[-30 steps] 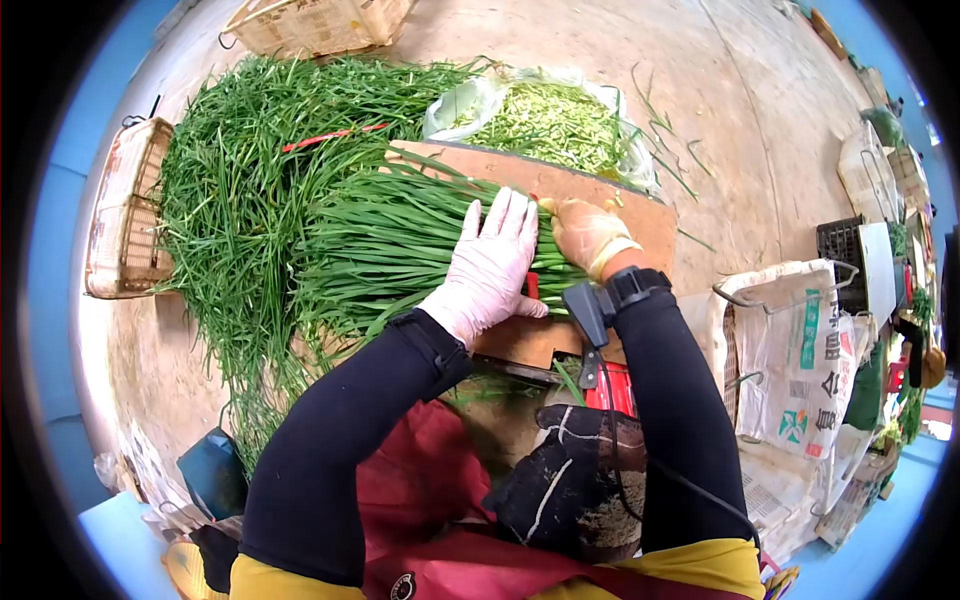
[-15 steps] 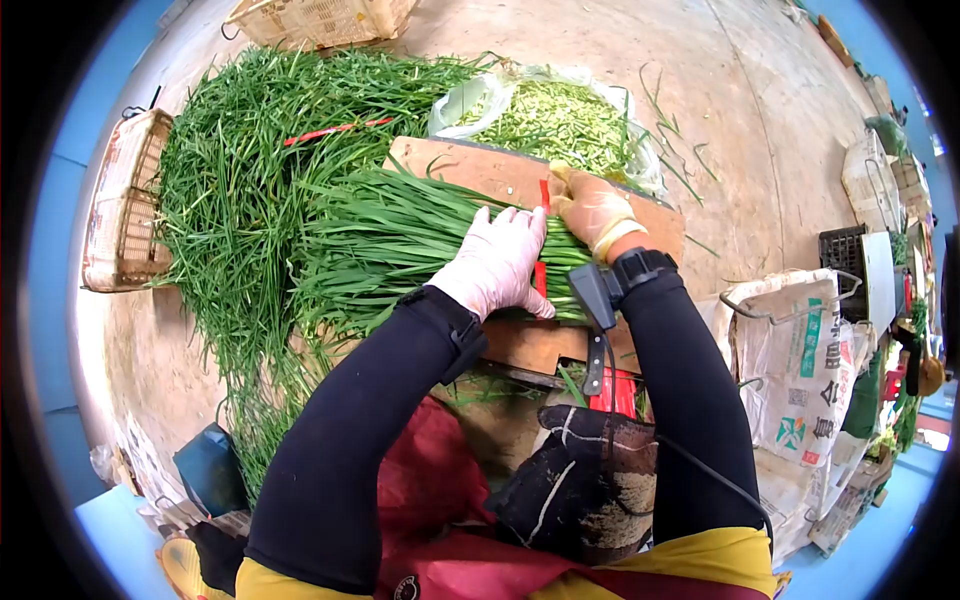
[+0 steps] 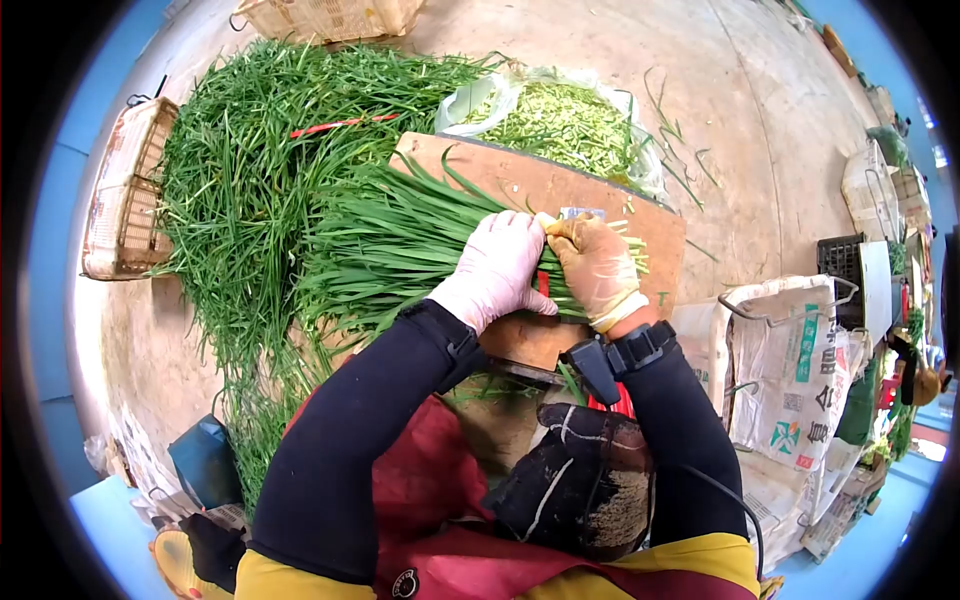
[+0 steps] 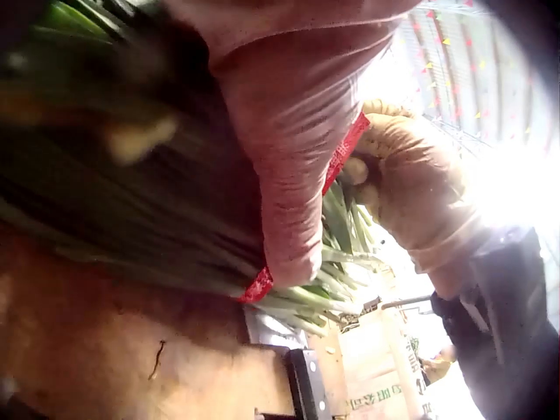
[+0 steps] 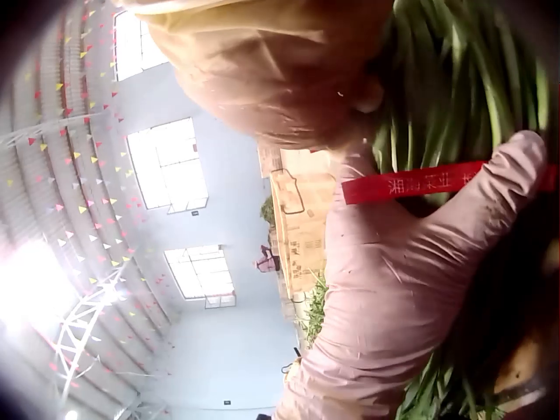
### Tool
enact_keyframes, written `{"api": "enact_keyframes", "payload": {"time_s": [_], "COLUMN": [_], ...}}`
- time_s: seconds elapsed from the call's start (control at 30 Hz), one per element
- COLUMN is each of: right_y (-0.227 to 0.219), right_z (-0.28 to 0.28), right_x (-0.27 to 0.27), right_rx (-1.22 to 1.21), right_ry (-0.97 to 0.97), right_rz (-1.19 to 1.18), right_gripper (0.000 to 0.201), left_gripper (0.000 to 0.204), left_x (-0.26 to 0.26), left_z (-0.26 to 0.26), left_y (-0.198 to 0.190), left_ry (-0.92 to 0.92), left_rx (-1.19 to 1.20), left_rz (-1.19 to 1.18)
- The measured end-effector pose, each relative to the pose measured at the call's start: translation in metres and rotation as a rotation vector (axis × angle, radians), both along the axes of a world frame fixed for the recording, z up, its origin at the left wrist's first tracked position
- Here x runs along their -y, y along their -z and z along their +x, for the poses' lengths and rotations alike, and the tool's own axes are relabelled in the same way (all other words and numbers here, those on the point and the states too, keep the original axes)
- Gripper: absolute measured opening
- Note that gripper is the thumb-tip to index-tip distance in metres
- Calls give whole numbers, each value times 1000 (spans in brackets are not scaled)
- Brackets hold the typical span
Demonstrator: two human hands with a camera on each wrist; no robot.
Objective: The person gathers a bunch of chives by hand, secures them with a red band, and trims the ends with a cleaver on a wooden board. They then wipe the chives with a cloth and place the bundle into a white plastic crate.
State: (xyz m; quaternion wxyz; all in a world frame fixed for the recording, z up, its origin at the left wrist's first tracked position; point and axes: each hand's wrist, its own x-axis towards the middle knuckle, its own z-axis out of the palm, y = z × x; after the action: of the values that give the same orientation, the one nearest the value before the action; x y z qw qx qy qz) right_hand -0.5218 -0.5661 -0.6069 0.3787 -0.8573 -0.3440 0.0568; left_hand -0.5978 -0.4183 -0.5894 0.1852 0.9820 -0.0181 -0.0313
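Wooden board [image 3: 550,188]: one leafy green bundle [image 3: 400,240] laid across it, crossed by a red band [image 3: 543,283]. Left hand [image 3: 495,262], gloved: wrapped over the bundle, thumb placed across the band. Right hand [image 3: 598,262], gloved: fingers bent near the stalk ends [image 3: 637,255]; any grip cannot be told. Beyond: leaf heap [image 3: 270,150], bag [image 3: 507,98] of cut pieces [image 3: 560,125], pale crate [image 3: 325,18].

left arm [image 3: 335,440] + right arm [image 3: 690,430] both angled inward | left hand [image 3: 492,262] palm down, thumb stuck out | right hand [image 3: 597,265] right beside it, fingers kinda curled
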Motion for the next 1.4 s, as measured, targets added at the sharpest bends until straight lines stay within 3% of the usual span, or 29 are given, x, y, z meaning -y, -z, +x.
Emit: {"api": "enact_keyframes", "payload": {"time_s": [0.07, 0.13, 0.27, 0.33, 0.4, 0.53, 0.63, 0.7, 0.77, 0.93, 1.0, 1.07, 1.13, 1.17, 1.23, 1.33, 1.37, 1.4], "right_y": [-9, -13, -5, -5, -9, -8, -14, -17, -23, -8, -4, -5, 6, 3, 2, 20, 26, 30], "right_z": [-10, -13, -17, -25, -30, -24, -21, -21, -22, -33, -35, -35, -28, -30, -33, -39, -39, -40], "right_x": [2, 6, 13, 17, 18, 15, 18, 27, 31, 16, 12, 9, 8, 5, 0, -7, -8, -9], "right_rx": [0, 6, -1, -31, 17, 50, 227, 138, -29, 46, -66, -114, -128, -338, -408, -515, -517, -523], "right_ry": [-21, -40, -79, -106, -105, -104, -18, 14, -25, -52, -64, -80, -76, 54, 86, 136, 152, 166], "right_rz": [35, 70, 134, 241, 236, 116, 116, 64, -3, -147, 4, -7, 238, 338, 434, 578, 616, 651], "right_gripper": [15, 15, 16, 13, 12, 12, 17, 18, 18, 20, 21, 17, 14, 9, 8, 8, 7, 7], "left_gripper": [110, 124, 130, 125, 118, 105, 90, 77, 75, 88, 90, 91, 84, 76, 52, 50, 65, 65], "left_x": [6, 9, 12, 5, 1, -1, -2, -1, -1, -4, -6, -6, -8, -7, -11, -14, -14, -14], "left_z": [-8, -17, -6, 4, 17, 30, 32, 31, 31, 34, 34, 31, 30, 33, 34, 36, 37, 34], "left_y": [-5, -2, -5, -6, -8, -8, -8, -10, -5, 0, 10, 13, 8, -3, -12, -13, -10, -7], "left_ry": [-11, -25, 3, 46, 166, 95, 68, 61, 55, 71, 79, 78, 76, 92, 139, 138, 124, 112], "left_rx": [-63, 269, 159, 178, -130, -254, -253, -252, -255, -278, -256, -189, -120, -201, -268, -362, -424, -428], "left_rz": [30, 109, 185, 183, 74, 37, 4, 14, 6, 68, 91, 107, 110, 62, 3, 83, 68, 68]}}
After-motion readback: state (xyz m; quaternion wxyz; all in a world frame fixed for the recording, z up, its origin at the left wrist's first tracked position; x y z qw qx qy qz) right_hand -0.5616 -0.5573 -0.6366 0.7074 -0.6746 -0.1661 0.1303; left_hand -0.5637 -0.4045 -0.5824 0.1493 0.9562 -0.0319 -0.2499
